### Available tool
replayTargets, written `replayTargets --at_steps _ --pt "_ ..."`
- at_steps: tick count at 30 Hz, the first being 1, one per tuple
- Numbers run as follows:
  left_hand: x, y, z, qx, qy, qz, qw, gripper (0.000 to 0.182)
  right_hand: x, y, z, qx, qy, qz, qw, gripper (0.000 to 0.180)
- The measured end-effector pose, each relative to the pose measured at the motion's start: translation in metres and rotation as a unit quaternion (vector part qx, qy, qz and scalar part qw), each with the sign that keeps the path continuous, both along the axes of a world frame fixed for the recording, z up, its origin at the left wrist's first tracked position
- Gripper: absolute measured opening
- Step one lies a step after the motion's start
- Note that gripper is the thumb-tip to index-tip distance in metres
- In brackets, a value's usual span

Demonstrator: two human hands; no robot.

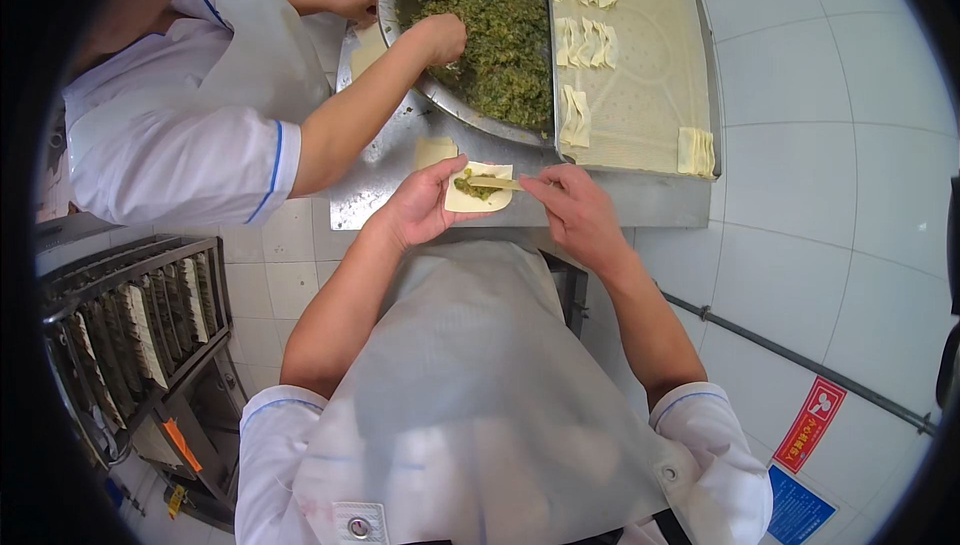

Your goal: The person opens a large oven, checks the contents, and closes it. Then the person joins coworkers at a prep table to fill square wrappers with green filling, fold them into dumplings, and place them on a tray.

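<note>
On my left hand [429, 204] lies a square dough wrapper [480, 202], gripped at its left edge by the thumb. A patch of green filling sits on the wrapper. My right hand [576, 209] pinches a thin flat stick [496, 183], whose far end rests in that filling. More wrappers [435, 150] lie on the metal table just behind my left hand. Beyond them stands a large round metal basin [480, 119] of chopped green filling [495, 42]. To its right, a lined tray [649, 95] holds rows of folded dough pieces [585, 44].
A co-worker's hand [442, 39] reaches into the basin from the left, and the other hand [356, 5] is by its rim. The metal table [637, 204] ends just before me. A tray rack [150, 320] stands at lower left; a tiled wall [787, 170] rises on the right.
</note>
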State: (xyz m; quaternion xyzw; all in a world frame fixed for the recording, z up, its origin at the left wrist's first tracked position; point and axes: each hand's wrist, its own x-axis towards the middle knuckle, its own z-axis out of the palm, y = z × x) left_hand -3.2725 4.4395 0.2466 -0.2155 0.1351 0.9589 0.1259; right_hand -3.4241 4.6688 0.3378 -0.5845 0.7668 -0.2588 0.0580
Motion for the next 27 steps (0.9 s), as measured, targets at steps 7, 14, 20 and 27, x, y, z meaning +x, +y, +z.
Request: replayTargets --at_steps 7,14,20,27 --pt "-0.005 0.005 0.009 0.011 0.005 -0.020 1.000 0.059 0.010 0.015 0.007 0.045 -0.055 -0.035 0.997 0.037" --pt "-0.010 0.012 0.017 -0.006 -0.008 -0.030 0.999 0.058 0.015 0.022 0.003 0.007 -0.101 -0.063 0.993 0.030" --pt "-0.015 0.024 0.020 0.053 0.059 -0.066 0.995 0.054 0.030 0.016 -0.006 -0.006 -0.058 -0.020 0.998 0.041" --pt "-0.016 0.033 0.024 -0.004 0.023 -0.096 0.995 0.052 0.031 0.017 -0.004 -0.007 -0.108 -0.062 0.992 0.034"
